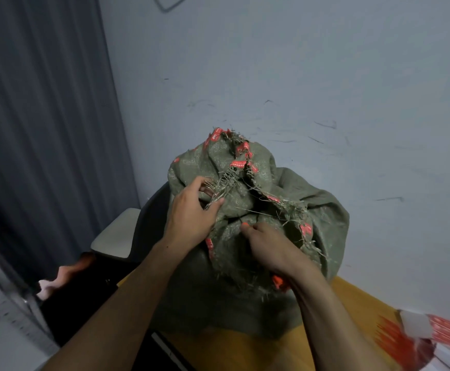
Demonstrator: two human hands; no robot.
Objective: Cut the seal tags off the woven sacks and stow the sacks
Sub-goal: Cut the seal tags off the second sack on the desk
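Observation:
A bulging grey-green woven sack (323, 210) with frayed edges and red printed strips stands on the yellow table (352, 303) against the wall. My left hand (191, 212) grips the frayed sack mouth at its upper left, fingers curled into the fabric. My right hand (269, 245) pinches the gathered fabric at the sack's middle front, beside a small orange-red piece (245, 224) at my fingertips. Another orange-red piece (278, 282) shows under my right wrist. Whether either is a seal tag is unclear.
A red and white printed bag or sheet (432, 333) lies at the table's right front corner. A dark chair with a pale seat (116, 234) stands left of the table. A grey curtain (39, 129) hangs on the left and the wall is directly behind the sack.

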